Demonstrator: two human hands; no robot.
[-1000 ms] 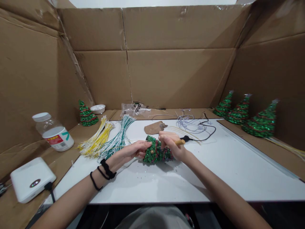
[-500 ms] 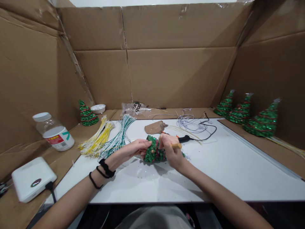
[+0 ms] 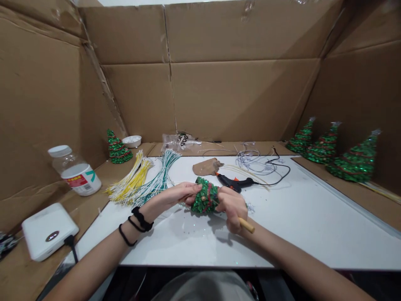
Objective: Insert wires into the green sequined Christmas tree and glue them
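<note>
A small green tinsel Christmas tree (image 3: 204, 195) with red garland lies on its side just above the white board. My left hand (image 3: 187, 194) is closed around its wide base end, thumb on top. Wrapped in the fingers of my right hand (image 3: 232, 207) is a tool with a light wooden handle (image 3: 247, 225); the handle sticks out below the hand toward me. The working end is at the tree's side and mostly hidden, so its kind cannot be told. Behind my right hand lies a black hot glue gun (image 3: 234, 183) with an orange tip, beside a brown cardboard scrap (image 3: 206, 167).
Bundles of yellow wires (image 3: 133, 179) and green-white wires (image 3: 166, 169) lie at left. Finished trees stand at right (image 3: 357, 156) and one at left (image 3: 120, 148). A jar (image 3: 77, 173), a white power bank (image 3: 50, 232), a bowl (image 3: 132, 141) and tangled clear wire (image 3: 255, 161) surround the board.
My right hand has turned and moved lower, and the wooden handle now points down toward me. The glue gun is more exposed. The view has shifted slightly; my left hand keeps its hold.
</note>
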